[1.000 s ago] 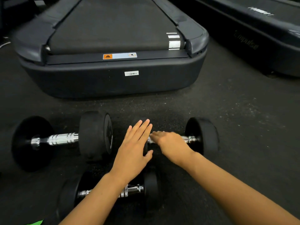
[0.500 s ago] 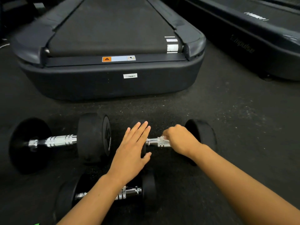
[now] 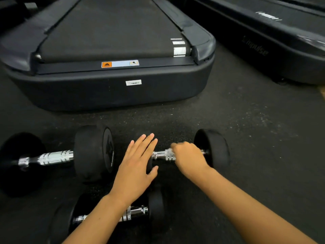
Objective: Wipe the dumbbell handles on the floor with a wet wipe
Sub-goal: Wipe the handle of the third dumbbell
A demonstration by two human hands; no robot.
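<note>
Three dumbbells lie on the dark rubber floor (image 3: 246,138), in front of the end of a treadmill (image 3: 112,92). The right hand (image 3: 189,158) is curled over the chrome handle (image 3: 161,154) of the right-hand dumbbell (image 3: 213,148), and a blurred scrap of white wet wipe (image 3: 169,152) shows at its fingertips, pressed against the metal. The left hand (image 3: 136,170) lies flat, fingers straight and close together, thumb out, resting on that same dumbbell's near weight, which it almost wholly hides. Off to the left sits the larger dumbbell (image 3: 93,152), its ribbed handle bare and untouched. Nearest the camera, under the left forearm, lies the third dumbbell (image 3: 155,207), its handle partly covered by the arm. A second treadmill (image 3: 263,50) runs along the upper right.
</note>
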